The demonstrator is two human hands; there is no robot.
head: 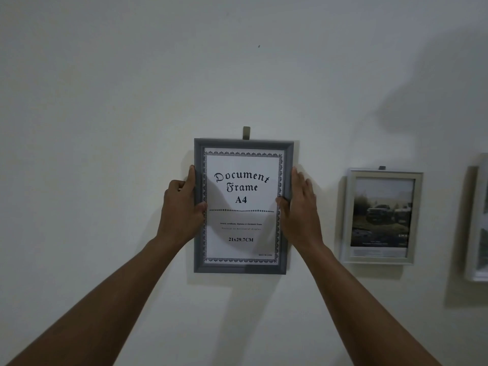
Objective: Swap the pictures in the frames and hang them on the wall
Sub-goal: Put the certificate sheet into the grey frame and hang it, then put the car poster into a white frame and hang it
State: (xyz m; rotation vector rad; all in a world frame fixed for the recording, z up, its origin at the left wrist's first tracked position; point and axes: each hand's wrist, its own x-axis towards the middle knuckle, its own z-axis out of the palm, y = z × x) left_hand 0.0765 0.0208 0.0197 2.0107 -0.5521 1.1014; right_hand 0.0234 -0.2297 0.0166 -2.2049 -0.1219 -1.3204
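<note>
— What does the frame look like?
— The grey frame (239,268) is a plain upright rectangle with a moulded border. Inside it sits a white printed sheet (241,232) with an ornamental edge, reading "Document Frame A4" and "21x29.7CM".
— Where is it?
— Against the pale wall (105,107), in the middle of the view, its top edge just under a small hook (246,132). Whether it hangs from that hook I cannot tell.
— And the hands?
— The left hand (182,207) grips the left side, thumb over the front, fingers curled at the edge, one finger pointing up along it. The right hand (301,207) holds the right side, thumb on the front, fingers close together along the outer edge.
— How many of each?
— Three frames, two hooks that show, two hands. The white frame (350,217) hangs to the right, well apart, with a dim photograph (383,212) of a vehicle in it and a second hook (382,168) at its top. A third frame (475,270) is cut off by the right border.
— Anything in the way?
— Both thumbs cover bits of the sheet's border, and shadows fall across it. A dark speck (259,46) marks the wall higher up
</note>
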